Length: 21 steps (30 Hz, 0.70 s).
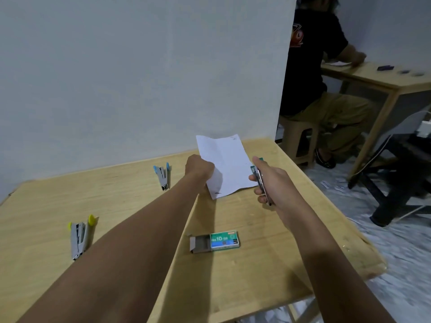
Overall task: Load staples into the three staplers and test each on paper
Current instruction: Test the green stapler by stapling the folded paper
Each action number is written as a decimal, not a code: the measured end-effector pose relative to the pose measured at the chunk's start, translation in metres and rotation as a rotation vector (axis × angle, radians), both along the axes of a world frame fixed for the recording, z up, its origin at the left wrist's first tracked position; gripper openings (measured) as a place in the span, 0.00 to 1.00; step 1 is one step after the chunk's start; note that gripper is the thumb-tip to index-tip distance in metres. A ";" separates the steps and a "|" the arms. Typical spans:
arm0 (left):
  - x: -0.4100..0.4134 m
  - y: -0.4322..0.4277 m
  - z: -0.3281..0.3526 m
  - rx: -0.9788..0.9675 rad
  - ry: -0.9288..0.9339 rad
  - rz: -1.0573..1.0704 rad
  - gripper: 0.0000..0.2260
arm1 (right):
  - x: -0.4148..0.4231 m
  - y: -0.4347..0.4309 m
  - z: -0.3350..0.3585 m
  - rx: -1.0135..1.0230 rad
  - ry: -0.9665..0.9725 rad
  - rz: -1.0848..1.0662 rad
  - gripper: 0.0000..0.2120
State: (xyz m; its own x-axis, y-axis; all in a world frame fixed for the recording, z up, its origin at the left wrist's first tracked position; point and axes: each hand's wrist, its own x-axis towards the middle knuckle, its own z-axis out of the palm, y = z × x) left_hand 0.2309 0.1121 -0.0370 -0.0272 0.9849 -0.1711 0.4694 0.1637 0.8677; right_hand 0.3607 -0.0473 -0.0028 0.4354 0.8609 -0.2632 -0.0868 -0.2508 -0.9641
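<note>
My left hand grips the left edge of a white sheet of paper, which is lifted above the far part of the wooden table. Just right of the sheet, my right hand holds a green stapler, its jaw at the paper's right edge. A blue stapler lies on the table to the left of the paper. Near the left front, a yellow stapler lies with its arm raised. The green staple box sits between my forearms, its tray slid out.
A grey wall stands right behind the table. The table's right edge drops to a pale floor. Beyond it, another person sits on a stool at a second wooden table. A dark chair stands at the right.
</note>
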 end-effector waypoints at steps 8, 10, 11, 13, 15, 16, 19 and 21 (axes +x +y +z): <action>-0.053 -0.061 0.042 0.072 -0.463 -0.140 0.10 | -0.004 -0.033 0.007 0.087 -0.130 -0.090 0.17; -0.072 -0.083 0.053 0.106 -0.518 -0.131 0.14 | -0.007 -0.044 0.012 0.112 -0.118 -0.133 0.19; -0.082 -0.095 0.058 0.129 -0.542 -0.131 0.14 | -0.010 -0.049 0.014 0.126 -0.094 -0.146 0.20; -0.099 -0.117 0.065 0.178 -0.577 -0.143 0.15 | -0.016 -0.058 0.019 0.143 -0.041 -0.145 0.21; -0.120 -0.139 0.069 0.231 -0.579 -0.170 0.16 | -0.029 -0.068 0.026 0.153 -0.018 -0.115 0.22; -0.130 -0.150 0.070 0.258 -0.569 -0.184 0.18 | -0.037 -0.073 0.030 0.159 -0.017 -0.089 0.22; -0.154 -0.178 0.076 0.322 -0.537 -0.189 0.19 | -0.058 -0.087 0.036 0.169 -0.035 0.011 0.19; -0.167 -0.194 0.080 0.369 -0.517 -0.165 0.16 | -0.070 -0.094 0.038 0.173 0.002 0.102 0.15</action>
